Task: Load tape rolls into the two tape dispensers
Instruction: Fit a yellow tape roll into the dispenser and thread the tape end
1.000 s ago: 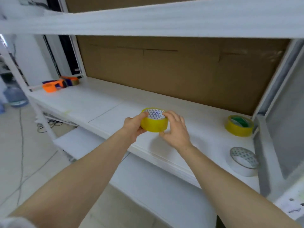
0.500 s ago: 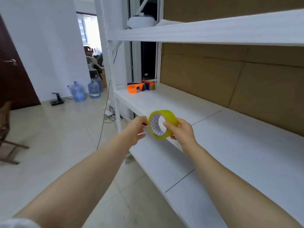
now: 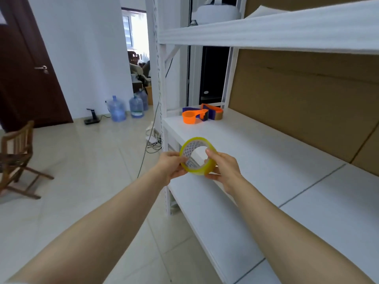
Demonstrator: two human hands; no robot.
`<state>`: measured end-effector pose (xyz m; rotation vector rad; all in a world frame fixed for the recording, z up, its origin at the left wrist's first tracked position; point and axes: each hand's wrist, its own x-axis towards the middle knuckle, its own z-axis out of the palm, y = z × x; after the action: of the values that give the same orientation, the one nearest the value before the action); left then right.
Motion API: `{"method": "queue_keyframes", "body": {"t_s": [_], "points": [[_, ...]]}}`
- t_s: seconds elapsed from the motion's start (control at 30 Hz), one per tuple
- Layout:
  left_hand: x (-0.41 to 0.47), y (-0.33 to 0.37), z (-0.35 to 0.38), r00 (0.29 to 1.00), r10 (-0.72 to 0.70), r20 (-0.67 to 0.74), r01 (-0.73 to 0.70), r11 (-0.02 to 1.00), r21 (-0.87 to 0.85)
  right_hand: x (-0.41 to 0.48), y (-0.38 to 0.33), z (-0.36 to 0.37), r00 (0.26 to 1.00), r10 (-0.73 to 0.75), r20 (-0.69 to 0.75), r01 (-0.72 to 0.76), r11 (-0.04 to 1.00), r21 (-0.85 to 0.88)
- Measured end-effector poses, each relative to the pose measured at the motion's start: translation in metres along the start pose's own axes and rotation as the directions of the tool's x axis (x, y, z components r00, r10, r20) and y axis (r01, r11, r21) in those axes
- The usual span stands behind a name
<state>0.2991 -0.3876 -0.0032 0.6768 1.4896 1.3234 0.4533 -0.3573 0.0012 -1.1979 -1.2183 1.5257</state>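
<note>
Between left hand (image 3: 169, 165) and right hand (image 3: 225, 171), tape roll (image 3: 197, 171) (yellow).

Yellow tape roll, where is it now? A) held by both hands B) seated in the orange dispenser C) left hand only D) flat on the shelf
A: left hand and right hand both grip the yellow tape roll in the air; the orange dispenser sits back on the shelf.
</note>
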Motion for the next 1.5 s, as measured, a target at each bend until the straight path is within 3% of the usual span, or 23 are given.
{"method": "queue_keyframes", "body": {"t_s": [0.27,0.47,0.7,0.87,1.1,1.23,1.33,1.5], "points": [[0.123,0.065,0.0,0.996,0.051,-0.073,-0.043,0.993,0.108,0.14,-0.024,0.032,0.998,0.053,0.034,-0.057,0.988,0.147],[0.192,0.08,-0.002,0.996,0.02,-0.09,-0.008,0.99,0.139,0.204,-0.03,0.049,0.997,0.071,0.027,-0.074,0.986,0.15],[0.272,0.115,0.002,1.0,-0.01,0.024,0.006,0.988,0.154,0.272,-0.043,0.049,0.972,0.11,-0.206,-0.045,0.953,0.3],[0.343,0.133,-0.006,0.99,0.036,0.133,-0.075,0.951,0.301,0.315,-0.05,0.054,0.893,0.115,-0.436,0.077,0.913,0.4],[0.415,0.146,-0.014,0.901,0.202,0.383,-0.395,0.749,0.533,0.348,-0.054,0.096,0.768,0.173,-0.617,0.159,0.881,0.445],[0.436,0.134,-0.006,0.785,0.218,0.58,-0.609,0.443,0.658,0.353,-0.052,0.098,0.692,0.186,-0.698,0.169,0.897,0.408],[0.441,0.127,0.003,0.766,0.198,0.611,-0.642,0.271,0.717,0.353,-0.053,0.094,0.68,0.174,-0.712,0.18,0.902,0.392],[0.454,0.127,0.017,0.784,0.236,0.575,-0.621,0.275,0.734,0.36,-0.054,0.085,0.684,0.177,-0.708,0.163,0.908,0.386]]}}
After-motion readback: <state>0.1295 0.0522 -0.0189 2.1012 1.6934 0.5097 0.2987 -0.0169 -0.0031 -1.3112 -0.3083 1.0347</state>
